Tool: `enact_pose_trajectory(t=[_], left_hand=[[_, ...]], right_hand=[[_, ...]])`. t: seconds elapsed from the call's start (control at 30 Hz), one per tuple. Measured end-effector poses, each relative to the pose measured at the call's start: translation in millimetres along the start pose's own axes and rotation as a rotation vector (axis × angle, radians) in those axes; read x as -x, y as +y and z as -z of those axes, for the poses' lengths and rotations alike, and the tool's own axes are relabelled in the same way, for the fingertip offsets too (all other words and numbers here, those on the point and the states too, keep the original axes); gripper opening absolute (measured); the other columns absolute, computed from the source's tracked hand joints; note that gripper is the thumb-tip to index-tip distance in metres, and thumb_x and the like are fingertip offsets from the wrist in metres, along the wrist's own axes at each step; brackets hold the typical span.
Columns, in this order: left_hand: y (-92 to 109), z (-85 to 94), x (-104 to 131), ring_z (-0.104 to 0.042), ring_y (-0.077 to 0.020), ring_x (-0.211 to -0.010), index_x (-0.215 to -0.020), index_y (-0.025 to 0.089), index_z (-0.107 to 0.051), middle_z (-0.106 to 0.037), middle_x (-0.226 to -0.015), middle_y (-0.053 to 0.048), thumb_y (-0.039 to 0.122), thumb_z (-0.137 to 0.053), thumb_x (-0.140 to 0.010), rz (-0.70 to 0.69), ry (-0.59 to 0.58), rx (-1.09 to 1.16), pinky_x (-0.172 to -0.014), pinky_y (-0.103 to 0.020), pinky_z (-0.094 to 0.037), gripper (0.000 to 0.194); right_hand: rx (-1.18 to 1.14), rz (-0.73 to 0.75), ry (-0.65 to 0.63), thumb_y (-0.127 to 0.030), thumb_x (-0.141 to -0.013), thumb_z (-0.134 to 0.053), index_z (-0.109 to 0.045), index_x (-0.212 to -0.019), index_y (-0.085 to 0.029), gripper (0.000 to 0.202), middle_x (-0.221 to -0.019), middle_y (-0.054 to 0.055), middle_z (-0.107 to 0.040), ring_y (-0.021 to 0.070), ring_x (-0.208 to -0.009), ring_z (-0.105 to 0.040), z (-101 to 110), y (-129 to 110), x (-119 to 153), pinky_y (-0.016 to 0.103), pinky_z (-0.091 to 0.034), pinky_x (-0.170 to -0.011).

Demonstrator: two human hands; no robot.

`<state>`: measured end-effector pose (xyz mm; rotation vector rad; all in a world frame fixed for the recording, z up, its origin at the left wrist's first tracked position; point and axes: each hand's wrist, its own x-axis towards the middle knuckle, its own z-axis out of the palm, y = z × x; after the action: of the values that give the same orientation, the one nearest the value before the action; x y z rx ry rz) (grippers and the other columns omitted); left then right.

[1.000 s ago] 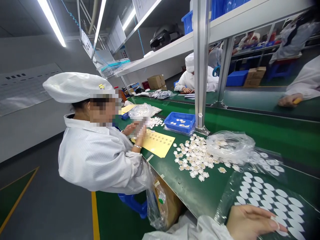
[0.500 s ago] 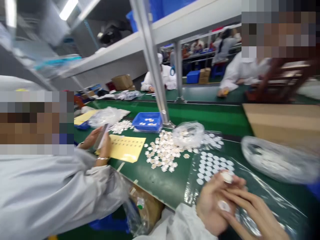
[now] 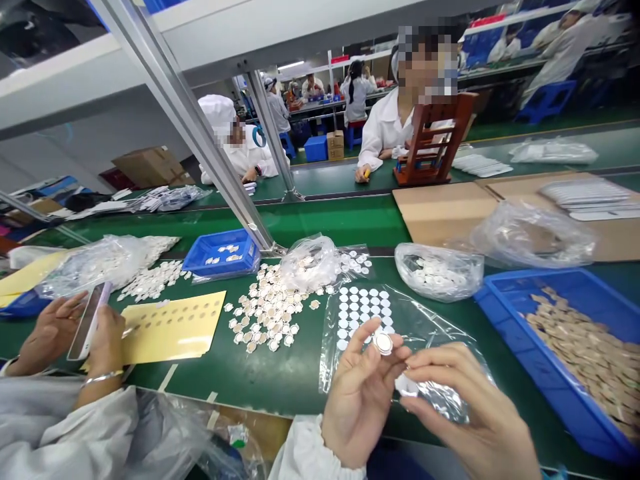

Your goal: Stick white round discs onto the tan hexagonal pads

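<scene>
Apparently mid-handling, the left hand (image 3: pixel 361 393) holds a white-rimmed disc (image 3: pixel 383 343) while the right hand (image 3: pixel 467 407), its grip narrow, pinches a white piece (image 3: pixel 406 386); steadiness seems called for next.

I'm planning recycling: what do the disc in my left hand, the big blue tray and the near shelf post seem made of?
Disc: card or plastic, too small to tell; matte white, thin brown ring.
Big blue tray: likely plastic; smooth, evenly coloured walls.
Near shelf post: probably aluminium; silvery sheen, lengthwise grooves.
</scene>
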<state>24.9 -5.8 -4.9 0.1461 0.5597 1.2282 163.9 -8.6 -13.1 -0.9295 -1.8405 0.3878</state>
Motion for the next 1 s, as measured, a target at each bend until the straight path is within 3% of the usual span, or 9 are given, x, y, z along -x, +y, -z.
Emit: enact_pose_trajectory(t=[0.1, 0.27, 0.73, 1.0], left_hand=[[-3.1, 4.5, 0.8, -0.067, -0.0115, -0.075, -0.09, 0.017, -0.072, -0.074, -0.081, -0.004, 0.018, -0.077, -0.069, 0.053, -0.064, -0.048, -0.073, -0.02, -0.049, 0.021], [-10.5, 9.6, 0.8, -0.07, -0.015, -0.076, -0.09, 0.019, -0.074, -0.075, -0.082, -0.004, 0.024, -0.079, -0.067, 0.115, -0.137, -0.119, -0.077, -0.024, -0.049, 0.024], [-11.7, 8.6, 1.7, -0.069, -0.0142, -0.078, -0.09, 0.02, -0.074, -0.075, -0.08, -0.004, 0.023, -0.078, -0.069, 0.147, -0.152, -0.135, -0.078, -0.025, -0.049, 0.022], [-10.8, 6.8, 4.1, -0.068, -0.0139, -0.079, -0.092, 0.018, -0.073, -0.075, -0.08, -0.004, 0.021, -0.075, -0.073, 0.174, -0.159, -0.111, -0.085, -0.029, -0.048, 0.02]], right_hand=[[-0.004, -0.001, 0.059, -0.015, -0.077, -0.069, -0.061, -0.097, -0.022, 0.022, -0.091, 0.005, -0.063, 0.0189, -0.089, -0.059, 9.9, -1.2, -5.8, 0.032, -0.049, -0.072], [-0.017, -0.03, 0.058, -0.016, -0.078, -0.068, -0.061, -0.094, -0.023, 0.019, -0.09, 0.004, -0.063, 0.0186, -0.088, -0.059, 11.2, -2.9, -10.5, 0.033, -0.048, -0.072], [-0.025, -0.073, 0.081, -0.02, -0.078, -0.069, -0.062, -0.089, -0.023, 0.013, -0.087, 0.004, -0.064, 0.0188, -0.085, -0.06, 11.6, -4.9, -11.4, 0.034, -0.049, -0.071], [-0.018, -0.049, 0.095, -0.022, -0.078, -0.069, -0.061, -0.09, -0.023, 0.015, -0.087, 0.003, -0.065, 0.0191, -0.084, -0.061, 11.2, -5.0, -11.4, 0.038, -0.048, -0.078]])
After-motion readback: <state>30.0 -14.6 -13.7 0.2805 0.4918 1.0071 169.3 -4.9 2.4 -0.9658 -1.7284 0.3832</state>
